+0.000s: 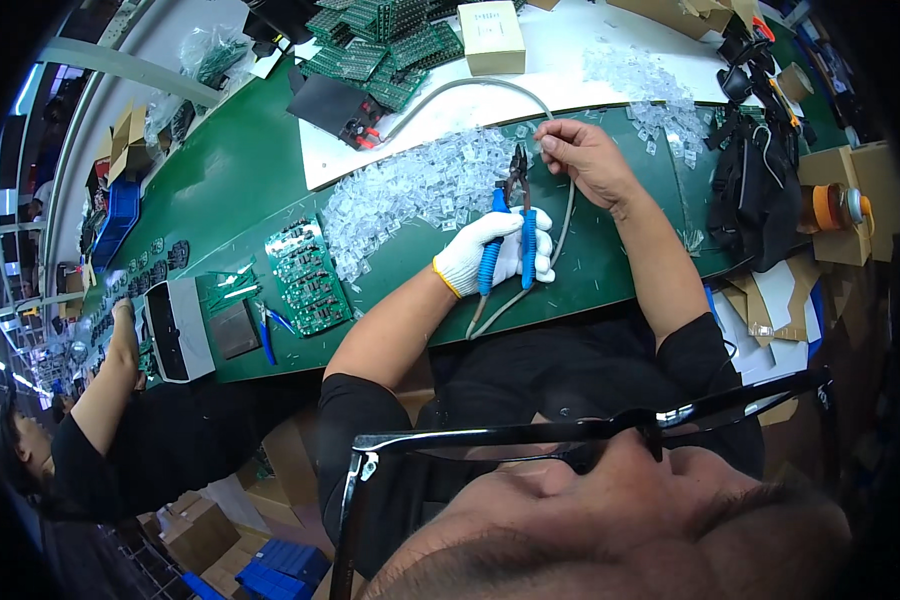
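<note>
The left hand point(502, 248), in a white glove, is wrapped around blue-handled pliers point(510, 215), their tips up toward 12 o'clock. Taking the pliers as the clock's centre, the bare right hand point(585, 165) is at 2 o'clock, thumb and forefinger drawn narrow on what looks like a small clear piece point(535, 146) (too tiny to be sure of its outline). That piece sits just beside the pliers' tips, over the desk point(605, 255).

A heap of similar clear parts point(405, 190) spreads at 9 to 10 o'clock; a second heap point(655, 95) lies near 1 to 2 o'clock. A grey cable point(568, 215) loops past the right hand and under the pliers, and a circuit board point(308, 278) rests at 8 o'clock.

To do this trimming well, as I judge it, hold the piece by its far edge so the bare fingertips stay outside the jaws. Bring it square to the tips, squeeze once and evenly, and keep the gloved wrist steady. Leave the cable slack, clear of the cut, so it doesn't tug at the handles.
</note>
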Motion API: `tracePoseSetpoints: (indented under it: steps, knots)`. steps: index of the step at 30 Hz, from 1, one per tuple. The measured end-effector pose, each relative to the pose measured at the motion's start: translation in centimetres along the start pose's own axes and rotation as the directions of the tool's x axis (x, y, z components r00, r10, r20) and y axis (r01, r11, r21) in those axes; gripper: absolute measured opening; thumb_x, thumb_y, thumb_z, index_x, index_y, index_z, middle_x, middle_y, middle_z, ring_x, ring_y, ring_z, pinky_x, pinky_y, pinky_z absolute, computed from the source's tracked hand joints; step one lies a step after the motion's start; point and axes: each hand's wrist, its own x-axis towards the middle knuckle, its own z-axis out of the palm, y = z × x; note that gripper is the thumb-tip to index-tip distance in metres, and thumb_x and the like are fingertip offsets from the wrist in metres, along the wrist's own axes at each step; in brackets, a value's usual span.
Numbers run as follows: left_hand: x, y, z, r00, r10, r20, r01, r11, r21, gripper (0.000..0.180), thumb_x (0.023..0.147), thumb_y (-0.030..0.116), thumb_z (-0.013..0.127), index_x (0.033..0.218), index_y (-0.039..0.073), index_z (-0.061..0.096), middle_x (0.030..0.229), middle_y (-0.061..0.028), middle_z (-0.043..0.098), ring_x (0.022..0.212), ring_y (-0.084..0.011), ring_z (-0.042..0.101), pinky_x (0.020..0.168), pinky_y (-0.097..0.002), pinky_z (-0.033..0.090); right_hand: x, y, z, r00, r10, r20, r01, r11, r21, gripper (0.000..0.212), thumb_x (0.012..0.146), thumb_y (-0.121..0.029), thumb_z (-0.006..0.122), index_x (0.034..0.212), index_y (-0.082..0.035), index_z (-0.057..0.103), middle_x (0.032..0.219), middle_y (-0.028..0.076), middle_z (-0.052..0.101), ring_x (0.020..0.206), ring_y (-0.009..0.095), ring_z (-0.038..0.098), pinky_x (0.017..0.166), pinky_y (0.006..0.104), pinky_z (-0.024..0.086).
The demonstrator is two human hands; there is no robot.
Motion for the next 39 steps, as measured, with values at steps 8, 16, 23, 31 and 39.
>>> tracePoseSetpoints:
  steps: [8, 16, 23, 31, 39]
  knots:
    - [-0.1, -0.3, 0.2, 1.000, -0.010, -0.012, 0.010, 1.000, 0.029, 0.062, 0.092, 0.038, 0.074, 0.135, -0.003, 0.056, 0.116, -0.0227, 0.070, 0.099, -0.0360, 0.074, 0.103, -0.0596, 0.054, -0.7, -0.3, 1.6, 0.997, 0.003, -0.077, -0.005, 0.999, -0.035, 0.020, 0.102, -0.014, 0.072, 0.118, -0.002, 0.069, 0.093, 0.001, 0.067, 0.078, 0.008, 0.063, 0.066, 0.0215, 0.053]
    - [-0.1, -0.3, 0.4, 1.000, -0.012, -0.020, 0.013, 0.999, 0.050, 0.057, 0.095, 0.036, 0.072, 0.134, -0.002, 0.057, 0.113, -0.0207, 0.070, 0.095, -0.0337, 0.074, 0.099, -0.0582, 0.055, -0.6, -0.5, 1.7, 0.995, -0.006, -0.100, -0.015, 0.978, -0.209, 0.020, 0.097, -0.015, 0.078, 0.109, 0.000, 0.073, 0.084, 0.001, 0.069, 0.072, 0.008, 0.065, 0.064, 0.0213, 0.056]
    - [-0.9, -0.1, 1.8, 0.983, 0.010, -0.184, 0.019, 0.987, 0.159, 0.034, 0.102, 0.028, 0.067, 0.121, 0.001, 0.060, 0.094, -0.0139, 0.070, 0.075, -0.0266, 0.071, 0.077, -0.0518, 0.061, -0.4, 0.0, 1.4, 0.994, -0.044, -0.097, 0.020, 0.974, -0.227, 0.020, 0.096, -0.014, 0.079, 0.108, 0.001, 0.074, 0.087, 0.002, 0.071, 0.075, 0.008, 0.066, 0.066, 0.0226, 0.056]
    - [0.1, -0.2, 0.4, 0.996, 0.078, 0.042, -0.074, 0.992, -0.105, 0.055, 0.096, 0.042, 0.068, 0.129, -0.001, 0.058, 0.111, -0.0203, 0.070, 0.097, -0.0370, 0.071, 0.095, -0.0575, 0.054, -0.6, -0.4, 1.0, 0.980, -0.090, -0.179, 0.023, 0.938, -0.346, 0.026, 0.095, -0.010, 0.077, 0.118, 0.001, 0.072, 0.097, 0.004, 0.073, 0.077, 0.009, 0.066, 0.067, 0.0235, 0.055]
    - [0.2, -0.3, 0.5, 0.997, 0.043, 0.065, -0.036, 0.993, -0.109, 0.050, 0.096, 0.036, 0.068, 0.129, -0.001, 0.059, 0.113, -0.0246, 0.070, 0.104, -0.0427, 0.070, 0.101, -0.0643, 0.054, -0.3, -2.8, -5.2, 0.734, -0.611, -0.295, -0.066, 0.369, -0.927, 0.041, 0.089, -0.015, 0.075, 0.129, -0.008, 0.071, 0.120, 0.017, 0.073, 0.098, 0.035, 0.072, 0.090, 0.0430, 0.057]
